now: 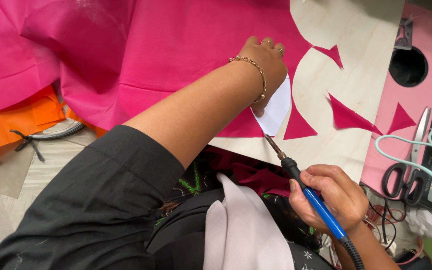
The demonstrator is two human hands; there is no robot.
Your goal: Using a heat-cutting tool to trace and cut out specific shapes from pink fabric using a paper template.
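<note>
Right hand [333, 197] grips hot cutter [303, 185], tip pointing far-left at white template [277, 107] pressed flat by left hand [265, 65] on pink fabric [166, 50].

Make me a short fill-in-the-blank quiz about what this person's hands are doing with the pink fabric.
1. The right hand grips a hot cutting tool with a ____ handle.
2. The left hand presses a ____ paper template onto the pink fabric.
3. The cut pink scraps are shaped like ____.
4. Black-handled ____ lie right of the wooden board.

Missing words: blue; white; triangles; scissors
</note>
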